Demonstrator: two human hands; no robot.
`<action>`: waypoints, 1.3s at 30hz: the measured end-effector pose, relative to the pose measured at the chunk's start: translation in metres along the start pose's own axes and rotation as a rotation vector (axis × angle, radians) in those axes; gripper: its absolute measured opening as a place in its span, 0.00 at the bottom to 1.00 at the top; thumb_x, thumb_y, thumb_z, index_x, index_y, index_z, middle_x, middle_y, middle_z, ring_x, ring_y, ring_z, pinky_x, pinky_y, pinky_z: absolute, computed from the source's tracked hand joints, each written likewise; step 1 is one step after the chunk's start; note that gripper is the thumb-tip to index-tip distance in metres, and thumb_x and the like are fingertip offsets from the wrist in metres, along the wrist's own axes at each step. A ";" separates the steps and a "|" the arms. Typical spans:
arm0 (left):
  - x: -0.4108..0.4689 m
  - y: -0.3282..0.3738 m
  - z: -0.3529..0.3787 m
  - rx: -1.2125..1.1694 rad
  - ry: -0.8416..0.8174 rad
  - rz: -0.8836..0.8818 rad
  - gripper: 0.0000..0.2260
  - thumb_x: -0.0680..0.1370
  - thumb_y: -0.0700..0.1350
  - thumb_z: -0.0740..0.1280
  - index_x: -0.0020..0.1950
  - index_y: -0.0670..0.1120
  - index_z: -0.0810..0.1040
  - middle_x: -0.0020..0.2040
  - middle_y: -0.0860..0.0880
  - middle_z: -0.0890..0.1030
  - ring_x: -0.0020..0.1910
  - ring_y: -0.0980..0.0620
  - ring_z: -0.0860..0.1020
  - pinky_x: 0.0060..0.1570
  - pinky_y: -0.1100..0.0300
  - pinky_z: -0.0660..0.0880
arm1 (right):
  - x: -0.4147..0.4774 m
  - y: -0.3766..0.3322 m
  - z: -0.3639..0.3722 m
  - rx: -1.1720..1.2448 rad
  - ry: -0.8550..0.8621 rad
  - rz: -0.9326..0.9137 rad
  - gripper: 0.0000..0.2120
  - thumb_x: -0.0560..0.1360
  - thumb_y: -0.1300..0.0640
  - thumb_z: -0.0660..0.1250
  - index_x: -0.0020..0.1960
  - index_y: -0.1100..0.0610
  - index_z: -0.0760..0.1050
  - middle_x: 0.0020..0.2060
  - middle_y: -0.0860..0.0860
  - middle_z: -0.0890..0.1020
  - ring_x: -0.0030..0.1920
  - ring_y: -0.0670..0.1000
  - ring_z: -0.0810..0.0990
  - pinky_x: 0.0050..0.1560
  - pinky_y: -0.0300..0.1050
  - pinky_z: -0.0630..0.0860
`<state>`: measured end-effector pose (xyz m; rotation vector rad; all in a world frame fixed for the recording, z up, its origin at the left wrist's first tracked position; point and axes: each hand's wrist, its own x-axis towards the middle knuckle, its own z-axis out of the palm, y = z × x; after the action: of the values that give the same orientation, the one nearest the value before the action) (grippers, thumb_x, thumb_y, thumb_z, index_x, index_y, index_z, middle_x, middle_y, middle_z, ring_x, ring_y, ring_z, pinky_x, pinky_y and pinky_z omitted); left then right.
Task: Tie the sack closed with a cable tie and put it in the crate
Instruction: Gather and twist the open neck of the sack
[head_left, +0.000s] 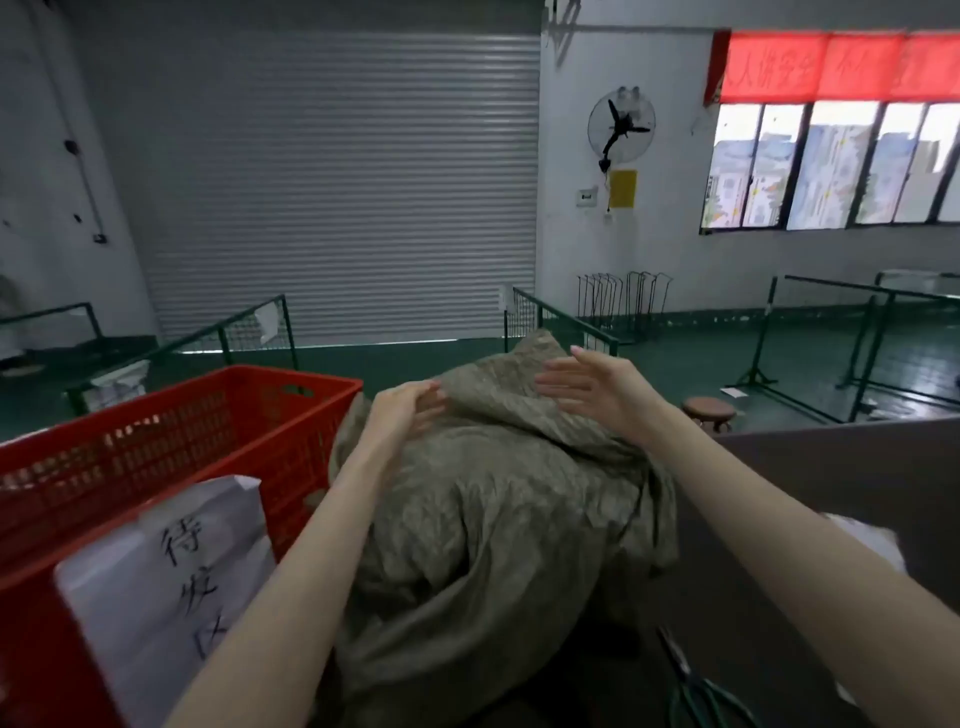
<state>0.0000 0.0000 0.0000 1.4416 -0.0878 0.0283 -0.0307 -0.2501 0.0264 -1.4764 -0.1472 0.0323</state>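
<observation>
A bulky olive-grey woven sack (493, 509) stands in front of me, its loose top folded over and pointing away. My left hand (405, 410) rests on the sack's upper left edge with the fingers curled against the fabric; whether it grips the cloth is unclear. My right hand (587, 387) hovers just above the folded top, fingers spread, holding nothing. The red plastic crate (171, 441) stands to the left of the sack, touching it. No cable tie is visible.
A white paper sign (171, 582) with handwritten characters hangs on the crate's near side. Green-handled pliers (696, 686) lie on a brown board (831, 478) at the lower right. Green wire fences (561, 322), a small round stool (709, 410) and a shutter door lie beyond.
</observation>
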 end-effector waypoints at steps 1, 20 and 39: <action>0.000 -0.006 -0.004 0.069 0.046 0.010 0.12 0.80 0.40 0.59 0.58 0.40 0.79 0.49 0.43 0.82 0.43 0.54 0.79 0.36 0.71 0.74 | -0.001 0.008 0.001 -0.023 0.009 0.028 0.19 0.79 0.48 0.58 0.58 0.61 0.76 0.55 0.57 0.82 0.57 0.56 0.80 0.61 0.51 0.73; -0.029 -0.114 -0.021 0.378 0.265 -0.078 0.28 0.76 0.36 0.66 0.75 0.46 0.62 0.70 0.43 0.72 0.67 0.44 0.71 0.68 0.50 0.67 | -0.033 0.082 0.020 -0.226 0.169 0.123 0.14 0.80 0.52 0.60 0.55 0.60 0.78 0.51 0.60 0.83 0.48 0.56 0.81 0.52 0.50 0.76; -0.116 -0.061 0.016 0.390 -0.426 0.307 0.29 0.63 0.27 0.58 0.50 0.56 0.82 0.48 0.62 0.85 0.56 0.63 0.80 0.59 0.69 0.71 | -0.062 0.060 0.059 -0.248 0.151 -0.153 0.41 0.65 0.43 0.75 0.72 0.50 0.61 0.64 0.50 0.75 0.64 0.49 0.75 0.65 0.49 0.73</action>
<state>-0.1120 -0.0195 -0.0671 1.7930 -0.6837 -0.0117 -0.0954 -0.1925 -0.0329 -1.7045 -0.1444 -0.2280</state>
